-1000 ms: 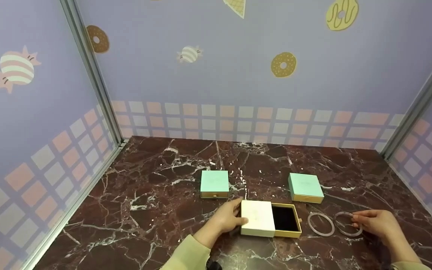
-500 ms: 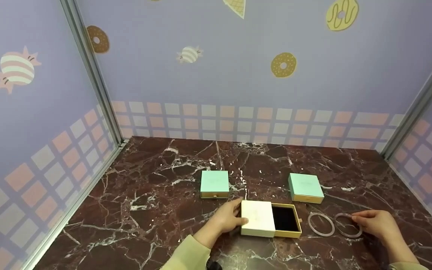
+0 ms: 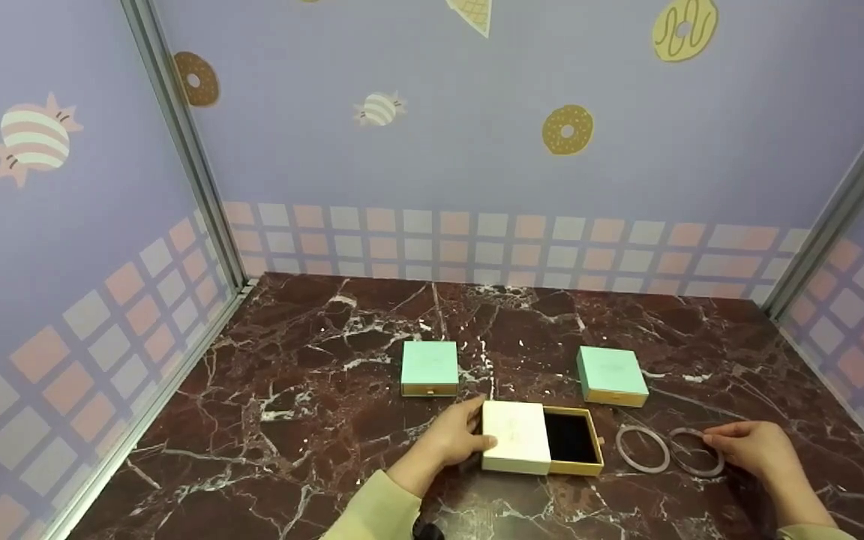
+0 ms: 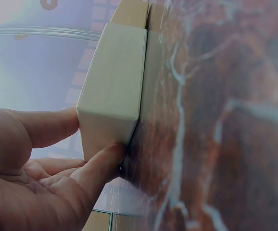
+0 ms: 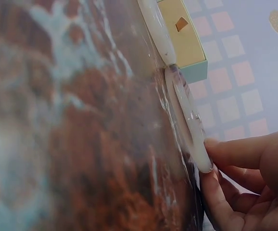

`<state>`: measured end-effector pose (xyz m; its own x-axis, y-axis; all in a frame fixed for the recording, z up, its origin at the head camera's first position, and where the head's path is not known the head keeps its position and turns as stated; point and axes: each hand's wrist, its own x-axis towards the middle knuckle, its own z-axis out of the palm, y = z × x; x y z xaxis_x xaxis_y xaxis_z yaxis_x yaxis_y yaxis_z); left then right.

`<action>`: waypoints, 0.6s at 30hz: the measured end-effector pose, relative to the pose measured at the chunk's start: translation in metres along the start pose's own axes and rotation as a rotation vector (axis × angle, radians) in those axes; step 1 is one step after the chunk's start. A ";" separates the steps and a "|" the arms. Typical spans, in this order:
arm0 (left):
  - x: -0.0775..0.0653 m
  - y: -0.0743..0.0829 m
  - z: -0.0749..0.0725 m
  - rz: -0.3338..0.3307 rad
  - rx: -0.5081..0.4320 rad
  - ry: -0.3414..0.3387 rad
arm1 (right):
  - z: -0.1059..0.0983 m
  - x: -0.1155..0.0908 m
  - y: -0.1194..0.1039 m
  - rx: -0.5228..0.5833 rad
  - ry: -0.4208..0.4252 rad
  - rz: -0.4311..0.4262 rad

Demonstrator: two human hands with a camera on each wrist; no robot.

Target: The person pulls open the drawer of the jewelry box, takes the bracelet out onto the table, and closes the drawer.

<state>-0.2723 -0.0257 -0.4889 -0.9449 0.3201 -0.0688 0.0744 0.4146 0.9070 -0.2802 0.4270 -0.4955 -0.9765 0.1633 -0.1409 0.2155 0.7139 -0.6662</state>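
Note:
My left hand (image 3: 451, 435) holds the closed end of a cream drawer box (image 3: 516, 436), with the thumb at its top edge and fingers against its end in the left wrist view. The box's gold-edged drawer (image 3: 574, 466) is pulled out to the right, showing a black lining. My right hand (image 3: 758, 450) pinches the right edge of a pale, translucent bangle (image 3: 702, 472) lying almost flat on the table. Its thumb and fingertips meet the bangle's rim in the right wrist view (image 5: 192, 122). A second pale bangle (image 3: 643, 468) lies between that one and the drawer.
Two mint-green drawer boxes stand behind, one at the left (image 3: 430, 364) and one at the right (image 3: 613, 371), both with gold drawers pushed in. The dark red marbled table (image 3: 289, 450) is bounded by patterned wall panels (image 3: 462, 150) at the back and sides.
My right hand has shifted very slightly at the bangle's rim, and the bangle lies a touch lower on the table. The left hand and box have stayed put.

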 end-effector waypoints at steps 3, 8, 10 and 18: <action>-0.001 0.001 0.000 -0.004 -0.006 -0.001 | 0.000 0.000 0.001 -0.040 0.013 -0.016; 0.000 0.000 0.000 -0.004 -0.002 0.003 | -0.001 0.000 0.001 -0.083 0.031 -0.052; 0.000 0.000 0.000 -0.003 0.002 0.002 | -0.001 0.000 0.001 -0.084 0.028 -0.058; 0.000 -0.001 0.000 0.016 -0.009 0.009 | 0.000 0.001 0.002 -0.070 -0.011 -0.028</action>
<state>-0.2726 -0.0261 -0.4892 -0.9463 0.3191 -0.0507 0.0867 0.4020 0.9115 -0.2808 0.4286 -0.4968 -0.9821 0.1354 -0.1311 0.1878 0.7642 -0.6171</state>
